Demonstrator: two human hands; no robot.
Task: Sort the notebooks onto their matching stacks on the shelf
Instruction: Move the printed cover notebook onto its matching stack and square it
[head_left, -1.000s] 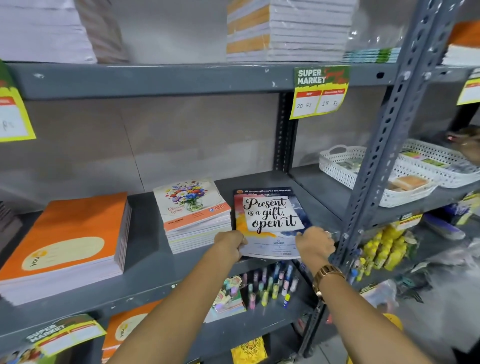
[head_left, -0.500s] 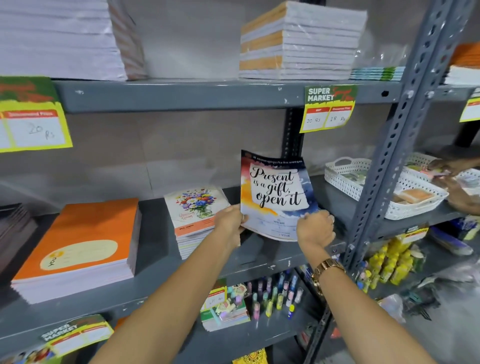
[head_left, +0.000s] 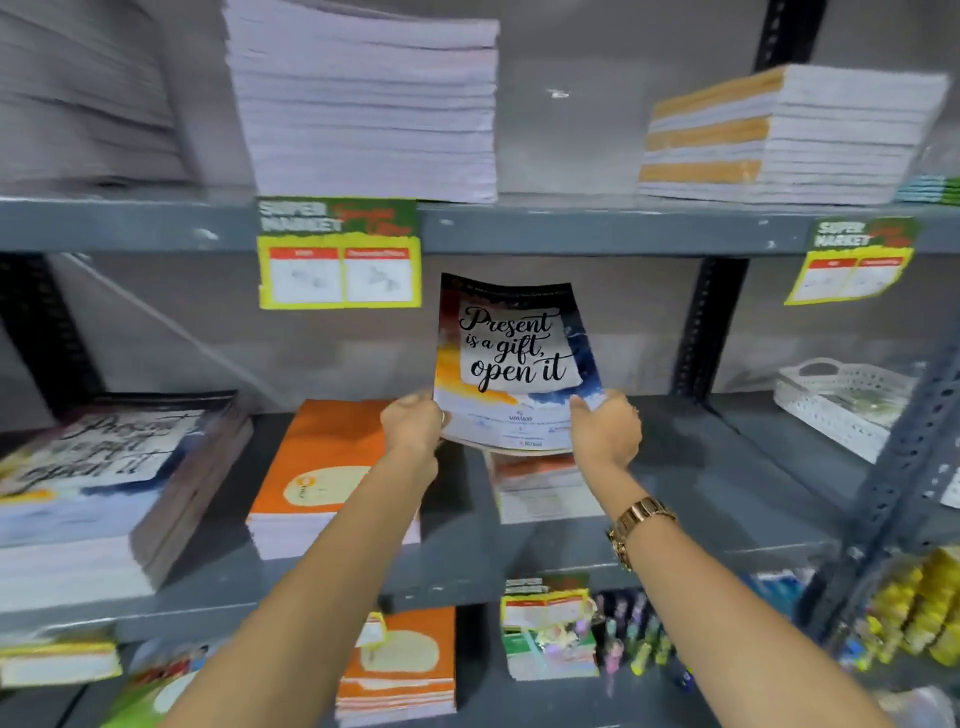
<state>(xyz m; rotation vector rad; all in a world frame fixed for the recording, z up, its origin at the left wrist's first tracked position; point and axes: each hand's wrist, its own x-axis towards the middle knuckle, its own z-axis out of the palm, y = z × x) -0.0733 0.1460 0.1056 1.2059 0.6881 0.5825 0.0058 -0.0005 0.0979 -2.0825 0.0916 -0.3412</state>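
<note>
I hold a thin bundle of "Present is a gift, open it" notebooks (head_left: 514, 358) upright in the air above the middle shelf (head_left: 701, 483). My left hand (head_left: 415, 426) grips its lower left corner and my right hand (head_left: 605, 428) grips its lower right corner. A tall stack with the same cover (head_left: 104, 462) stands at the far left of that shelf. An orange stack (head_left: 322, 467) sits to its right. Under the held notebooks lies the flower-cover stack (head_left: 540, 488), mostly hidden.
White paper stacks (head_left: 363, 98) and an orange-banded stack (head_left: 779, 135) fill the top shelf. Yellow price tags (head_left: 340, 254) hang from its edge. A white basket (head_left: 836, 405) stands at the right, behind a grey upright post (head_left: 904, 467). Markers and more notebooks fill the lower shelf.
The notebooks went from lying on the shelf to being lifted upright in both hands. My view swung left, bringing the matching stack at the far left into sight.
</note>
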